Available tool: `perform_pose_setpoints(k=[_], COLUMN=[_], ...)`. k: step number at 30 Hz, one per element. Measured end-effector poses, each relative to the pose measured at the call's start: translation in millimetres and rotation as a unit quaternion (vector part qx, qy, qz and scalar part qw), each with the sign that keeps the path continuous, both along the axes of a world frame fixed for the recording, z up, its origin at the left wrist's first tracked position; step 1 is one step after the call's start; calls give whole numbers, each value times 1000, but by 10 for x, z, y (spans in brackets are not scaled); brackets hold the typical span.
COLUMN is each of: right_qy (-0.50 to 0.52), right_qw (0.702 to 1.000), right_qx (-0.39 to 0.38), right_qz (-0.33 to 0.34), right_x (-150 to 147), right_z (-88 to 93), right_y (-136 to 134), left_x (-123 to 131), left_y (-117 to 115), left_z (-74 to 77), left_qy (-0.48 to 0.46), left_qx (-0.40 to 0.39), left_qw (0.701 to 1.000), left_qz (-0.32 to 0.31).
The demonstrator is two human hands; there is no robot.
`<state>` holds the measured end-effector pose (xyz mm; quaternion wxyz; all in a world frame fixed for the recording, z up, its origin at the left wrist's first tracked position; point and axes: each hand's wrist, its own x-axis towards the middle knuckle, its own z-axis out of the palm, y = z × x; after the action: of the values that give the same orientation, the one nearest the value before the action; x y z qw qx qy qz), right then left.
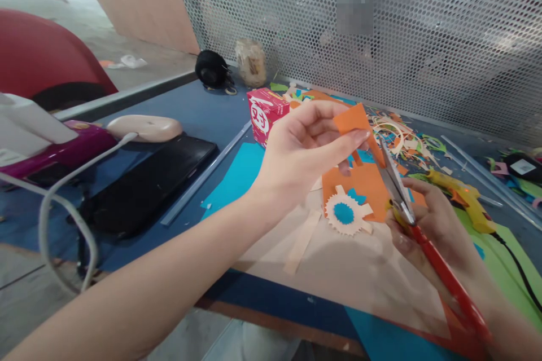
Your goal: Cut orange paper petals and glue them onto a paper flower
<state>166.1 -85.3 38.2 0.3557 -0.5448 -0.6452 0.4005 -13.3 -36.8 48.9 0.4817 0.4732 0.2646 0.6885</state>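
Note:
Between the thumb and fingers of my left hand [311, 144] is a small piece of orange paper [352, 119], held up over the table. My right hand [436, 225] grips red-handled scissors [438, 271], whose blades point up and away beside the orange piece's lower right edge. Whether the blades touch the paper I cannot tell. Below my hands lies a cream, tooth-edged paper ring with a blue centre [344, 213], partly on a larger orange sheet [372, 180]. A narrow cream strip [302, 241] lies nearer on a big cream sheet [271, 251].
Paper scraps [406, 138] are heaped at the back, before a perforated metal panel [288, 5]. A yellow glue gun [463, 194] lies right, a pink box [265, 113] mid-table. At left are a black phone-like slab [156, 186], a white cable [44, 220] and a tissue pack [38, 130].

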Motion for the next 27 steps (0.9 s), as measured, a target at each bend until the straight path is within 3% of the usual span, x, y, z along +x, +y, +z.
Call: perform_pose_setpoints(k=[11, 20, 27], right_qy=[67, -1, -4], right_qw=[995, 1000, 1000], right_qx=[-62, 21, 18], right_qz=[-26, 3, 22], right_x=[-10, 46, 71], right_z=[29, -48, -43], right_y=[24, 9, 12], left_x=[7, -8, -11], left_y=[2, 20, 29], left_z=[8, -31, -48], left_qy=[3, 11, 19], left_qx=[0, 33, 46], left_qw=[1000, 999, 999], left_qz=[8, -25, -23])
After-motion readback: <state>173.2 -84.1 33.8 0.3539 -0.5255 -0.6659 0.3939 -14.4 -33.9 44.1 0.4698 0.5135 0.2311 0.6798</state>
